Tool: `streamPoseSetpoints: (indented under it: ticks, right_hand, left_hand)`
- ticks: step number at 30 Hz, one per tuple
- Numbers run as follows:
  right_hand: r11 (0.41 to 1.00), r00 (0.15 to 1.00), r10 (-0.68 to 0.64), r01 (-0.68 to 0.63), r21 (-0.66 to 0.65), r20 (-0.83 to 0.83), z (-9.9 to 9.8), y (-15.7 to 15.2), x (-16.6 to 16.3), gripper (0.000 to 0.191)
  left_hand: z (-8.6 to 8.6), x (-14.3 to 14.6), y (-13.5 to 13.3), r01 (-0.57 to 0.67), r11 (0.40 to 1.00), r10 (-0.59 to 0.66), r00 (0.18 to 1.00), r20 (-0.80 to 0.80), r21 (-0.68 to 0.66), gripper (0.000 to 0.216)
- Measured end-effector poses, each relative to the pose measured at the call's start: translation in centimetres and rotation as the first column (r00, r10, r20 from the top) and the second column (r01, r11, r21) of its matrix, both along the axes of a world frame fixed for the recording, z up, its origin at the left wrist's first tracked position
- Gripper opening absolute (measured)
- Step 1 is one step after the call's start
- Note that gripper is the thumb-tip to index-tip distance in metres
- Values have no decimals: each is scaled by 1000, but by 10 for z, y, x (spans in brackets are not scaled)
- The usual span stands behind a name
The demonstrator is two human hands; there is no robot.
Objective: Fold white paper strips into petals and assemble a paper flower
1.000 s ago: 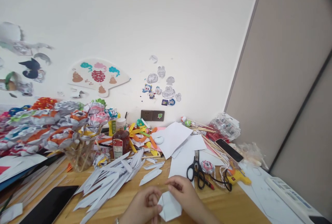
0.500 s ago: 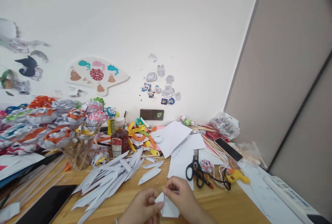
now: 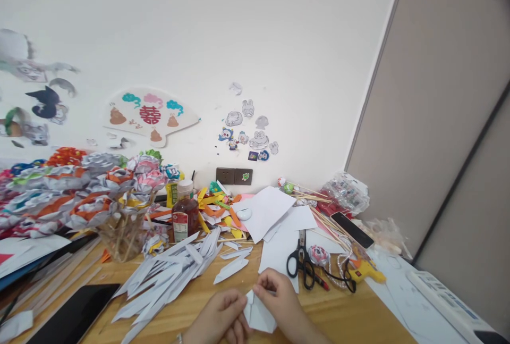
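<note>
White wall (image 3: 311, 62) fills the upper centre of the frame, with a fan-shaped panel (image 3: 147, 126) at mid-left and a socket (image 3: 226, 176) near the centre; wooden table (image 3: 350, 315) extends across the bottom. Folded paper (image 3: 261, 318) is located at bottom centre, between both hands; left hand (image 3: 225, 315) grips its left edge, thumb uppermost and fingers curled; right hand (image 3: 279, 299) pinches its top edge between thumb and forefinger; contact between paper and table cannot be determined. White strips (image 3: 175, 275) lie in a pile left of the hands, lower left of centre; phone (image 3: 75, 312) lies at bottom left; bottle (image 3: 185, 216) stands upright behind the strips; scissors (image 3: 302, 252) rest right of centre, above the right hand; glue gun (image 3: 365, 271) lies farther right; paper flowers (image 3: 91, 211) crowd mid-left.
</note>
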State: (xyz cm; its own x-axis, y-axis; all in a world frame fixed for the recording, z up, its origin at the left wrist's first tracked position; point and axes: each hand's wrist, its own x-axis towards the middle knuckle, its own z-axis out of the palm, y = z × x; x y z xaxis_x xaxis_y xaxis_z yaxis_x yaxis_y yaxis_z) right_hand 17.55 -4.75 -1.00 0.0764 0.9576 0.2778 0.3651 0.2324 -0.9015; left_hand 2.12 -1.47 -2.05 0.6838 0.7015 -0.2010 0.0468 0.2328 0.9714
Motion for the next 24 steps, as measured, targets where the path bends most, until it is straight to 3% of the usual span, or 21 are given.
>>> streamPoseSetpoints:
  ticks: [7,16,24]
  right_hand:
    - [1000,998,-20,21,6,-60,2,-1,-4,21]
    - [1000,998,-7,7,7,-58,1,-1,-8,18]
    - [1000,999,-8,9,8,-47,1,-2,-9,17]
  left_hand:
    - [0,1,-2,44,999,-44,999,-28,12,60]
    - [11,4,-9,-8,999,9,999,-37,31,61]
    - [5,5,-7,4,998,0,998,-60,65,62]
